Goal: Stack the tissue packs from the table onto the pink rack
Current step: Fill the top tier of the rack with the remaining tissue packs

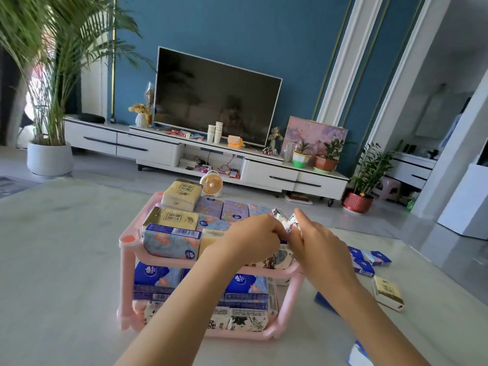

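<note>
Left hand [253, 239] and right hand [319, 247] are grasping, fingers curled, a white patterned tissue pack [289, 220] over the pink rack [126, 249] (top tier, right end). Loose packs [388, 293] are lying near the right edge of the surface [66, 260].

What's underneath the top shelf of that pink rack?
Stacked tissue packs: blue packs above, white black-printed packs below. The left forearm hides the middle section of the pink rack.

Bright daylight, blurred palm [39, 48], wide-angle bending at the edges.
</note>
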